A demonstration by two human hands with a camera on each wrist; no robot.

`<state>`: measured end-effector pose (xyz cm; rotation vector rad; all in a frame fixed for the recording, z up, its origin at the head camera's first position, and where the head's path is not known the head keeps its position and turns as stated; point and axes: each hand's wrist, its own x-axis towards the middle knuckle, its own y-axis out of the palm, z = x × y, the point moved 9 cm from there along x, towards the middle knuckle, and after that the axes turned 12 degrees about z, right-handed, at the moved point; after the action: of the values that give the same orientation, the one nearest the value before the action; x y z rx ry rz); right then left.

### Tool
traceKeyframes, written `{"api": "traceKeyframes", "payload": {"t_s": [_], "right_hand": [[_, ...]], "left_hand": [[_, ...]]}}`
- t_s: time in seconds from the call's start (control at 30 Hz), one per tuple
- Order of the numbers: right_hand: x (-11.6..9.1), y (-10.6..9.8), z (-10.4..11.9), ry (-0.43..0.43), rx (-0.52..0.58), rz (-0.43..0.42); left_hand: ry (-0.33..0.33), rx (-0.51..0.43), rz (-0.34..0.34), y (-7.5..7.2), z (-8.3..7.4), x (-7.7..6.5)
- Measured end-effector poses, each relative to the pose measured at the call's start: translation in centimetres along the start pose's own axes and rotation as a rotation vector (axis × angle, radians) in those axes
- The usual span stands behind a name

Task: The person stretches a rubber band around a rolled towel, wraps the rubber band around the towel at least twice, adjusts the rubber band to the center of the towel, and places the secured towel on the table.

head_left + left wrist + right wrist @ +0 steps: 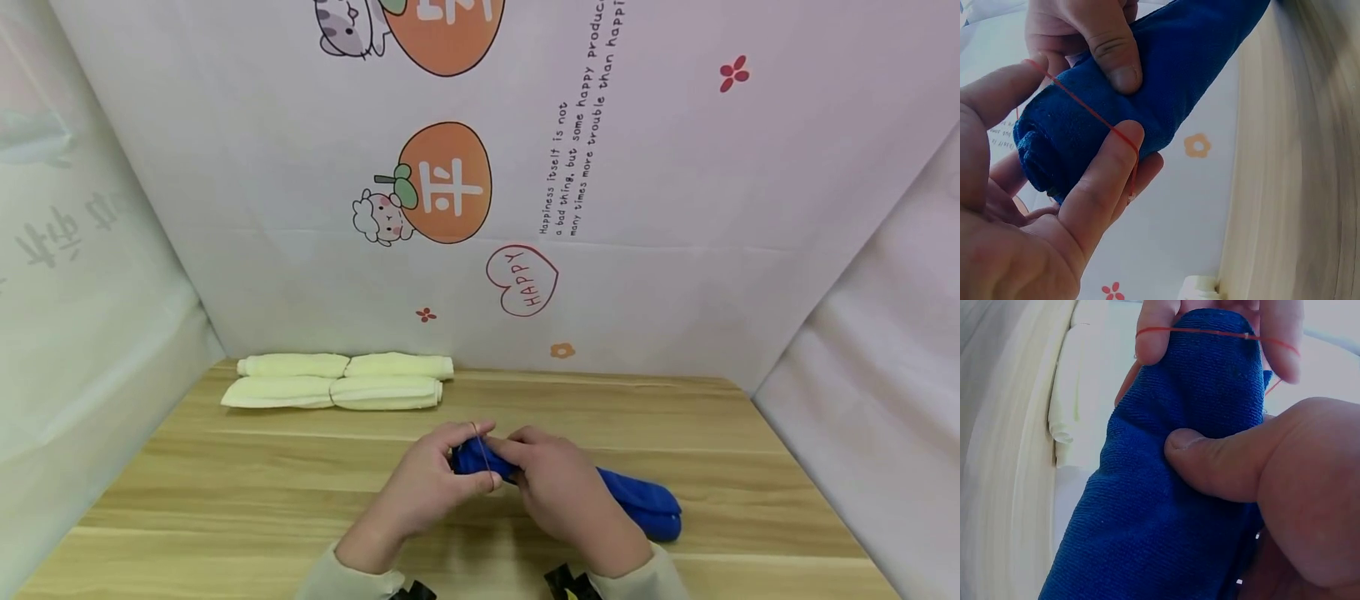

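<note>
A rolled blue towel is held at a slant over the table. My right hand grips it near its far end, the thumb pressing into the cloth in the right wrist view. At that end my left hand has thumb and fingers spread around the roll. A thin red rubber band is stretched over these fingertips and crosses the towel near its end. The towel's other end reaches out past my right wrist.
Two pale yellow rolled towels, each cinched at the middle, lie side by side at the back left of the wooden table. A printed white cloth stands behind the table, with white cloth walls at both sides.
</note>
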<state>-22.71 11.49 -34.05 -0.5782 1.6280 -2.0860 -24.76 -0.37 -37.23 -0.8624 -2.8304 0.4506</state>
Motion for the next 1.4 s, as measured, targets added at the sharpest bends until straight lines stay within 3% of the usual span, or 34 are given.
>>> {"api": "traceKeyframes", "payload": {"t_s": [0.17,0.43,0.67,0.87,1.0,1.2,1.4], "right_hand": [[0.0,0.1,0.0,-0.011,0.056,0.0],[0.0,0.0,-0.2,0.054,0.32,0.033],[-0.1,-0.3,-0.7,0.101,0.525,-0.072],[-0.1,-0.7,-1.0,0.17,0.548,-0.169],[-0.4,-1.0,-1.1,0.221,0.548,-0.219],[-0.9,-1.5,-1.4,0.288,0.559,-0.271],[-1.1,-1.6,-2.1,0.353,0.531,-0.272]], "left_hand": [[-0.019,0.027,-0.03,-0.2,0.0,0.0],[-0.002,0.061,-0.064,-0.4,-0.5,-0.2],[0.03,0.207,-0.061,0.0,-1.2,-0.1],[0.077,0.304,-0.063,0.3,-1.9,0.0],[0.099,0.318,-0.065,0.5,-2.2,0.0],[0.132,0.299,-0.087,0.5,-2.5,-0.2],[0.148,0.218,-0.127,0.1,-2.3,-0.3]]}}
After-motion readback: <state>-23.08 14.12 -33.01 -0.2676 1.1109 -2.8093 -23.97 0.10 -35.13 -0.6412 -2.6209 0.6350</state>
